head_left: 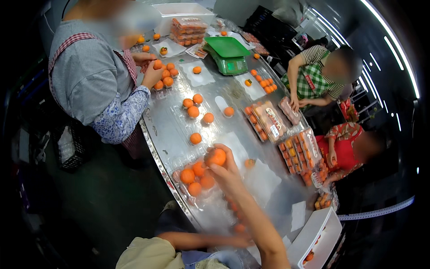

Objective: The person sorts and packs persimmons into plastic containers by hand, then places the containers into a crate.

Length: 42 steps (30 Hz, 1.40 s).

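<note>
My right hand [227,167] pinches a mandarin [217,157] above an open clear plastic tray [178,190] near the table's front edge. Several mandarins [194,188] sit in that tray. My left forearm crosses low over the table, and my left hand [239,242] is smeared by motion, close to another mandarin [239,228] and some clear plastic. Whether it holds anything is not visible. Beyond my right hand, a single mandarin [250,163] lies by white paper sheets [264,181].
A co-worker [98,76] on the left handles mandarins; two more people [313,76] stand across the metal table [168,143]. A green scale [228,56], stacked filled packs [298,150], and white foam boxes [309,240] stand on or beside it. A black crate [71,150] is on the floor.
</note>
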Tool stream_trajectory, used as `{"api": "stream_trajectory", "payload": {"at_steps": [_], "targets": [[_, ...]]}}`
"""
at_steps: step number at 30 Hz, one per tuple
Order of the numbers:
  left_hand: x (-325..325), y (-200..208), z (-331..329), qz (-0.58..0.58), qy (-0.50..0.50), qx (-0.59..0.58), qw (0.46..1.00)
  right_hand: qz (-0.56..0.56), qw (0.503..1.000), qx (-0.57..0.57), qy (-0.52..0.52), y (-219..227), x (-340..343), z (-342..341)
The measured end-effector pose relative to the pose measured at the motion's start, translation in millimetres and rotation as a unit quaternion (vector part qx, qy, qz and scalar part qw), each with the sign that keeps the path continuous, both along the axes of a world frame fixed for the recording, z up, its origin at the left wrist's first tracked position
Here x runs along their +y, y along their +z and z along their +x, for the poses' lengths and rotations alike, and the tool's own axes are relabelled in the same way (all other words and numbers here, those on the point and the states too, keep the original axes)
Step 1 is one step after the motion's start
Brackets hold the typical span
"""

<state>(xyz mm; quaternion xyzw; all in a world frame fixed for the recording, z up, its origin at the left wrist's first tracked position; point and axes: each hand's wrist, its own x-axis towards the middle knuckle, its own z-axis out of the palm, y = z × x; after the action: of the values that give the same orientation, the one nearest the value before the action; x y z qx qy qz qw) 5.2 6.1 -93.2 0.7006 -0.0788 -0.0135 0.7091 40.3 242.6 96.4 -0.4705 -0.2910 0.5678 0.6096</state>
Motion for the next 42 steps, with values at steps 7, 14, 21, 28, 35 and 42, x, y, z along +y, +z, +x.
{"api": "stream_trajectory", "payload": {"at_steps": [7, 14, 21, 28, 35, 42], "targets": [[5, -49, 29, -0.005, 0.078, -0.077, 0.994, 0.015, 0.999, -0.036, 0.019, -23, 72, -20], [36, -26, 20, -0.037, 0.03, -0.033, 0.998, -0.024, 0.993, -0.11, 0.024, -38, 99, -22], [20, -36, 25, -0.096, 0.113, -0.101, 0.984, -0.065, 0.998, 0.002, 0.0, -50, 106, -18], [11, -45, 27, -0.118, 0.069, -0.093, 0.986, -0.079, 0.997, 0.002, -0.007, -53, 105, -16], [-1, -52, 31, -0.052, 0.108, -0.144, 0.982, -0.085, 0.996, -0.012, -0.01, -62, 103, -11], [5, -49, 32, -0.066, 0.054, -0.123, 0.989, -0.106, 0.994, -0.013, -0.003, -53, 108, -19]]}}
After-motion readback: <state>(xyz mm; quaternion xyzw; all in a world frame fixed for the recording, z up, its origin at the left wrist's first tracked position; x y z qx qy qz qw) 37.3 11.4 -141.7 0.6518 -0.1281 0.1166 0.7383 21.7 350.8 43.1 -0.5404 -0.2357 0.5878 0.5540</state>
